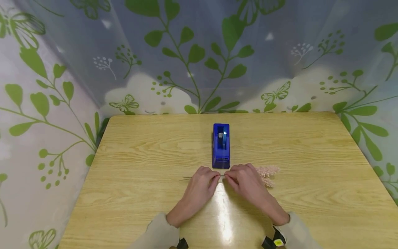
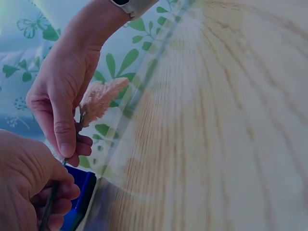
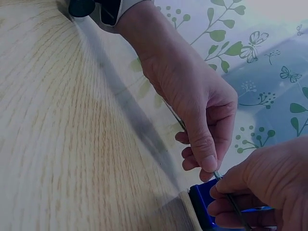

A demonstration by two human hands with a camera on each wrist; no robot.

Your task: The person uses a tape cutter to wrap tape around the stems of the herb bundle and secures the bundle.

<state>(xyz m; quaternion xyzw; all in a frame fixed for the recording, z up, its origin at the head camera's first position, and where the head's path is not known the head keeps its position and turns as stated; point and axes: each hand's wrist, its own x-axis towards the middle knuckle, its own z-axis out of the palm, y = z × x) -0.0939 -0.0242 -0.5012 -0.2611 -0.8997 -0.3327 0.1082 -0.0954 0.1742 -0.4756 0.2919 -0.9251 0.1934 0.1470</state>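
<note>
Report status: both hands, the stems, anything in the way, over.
Left hand and right hand both pinching thin stems. Pink flower heads extend past right hand. Blue dispenser beyond, apparently not blocking.

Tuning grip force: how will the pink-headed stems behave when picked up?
The stems look fairly stiff: they run nearly straight between left hand and right hand. The pink heads are probably light and easily crushed, being fluffy. Being thin, the stems may twist in a pinch.

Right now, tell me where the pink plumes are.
In the head view, the pink plumes show right of centre, immediately right of the right hand, over the wooden table.
</note>
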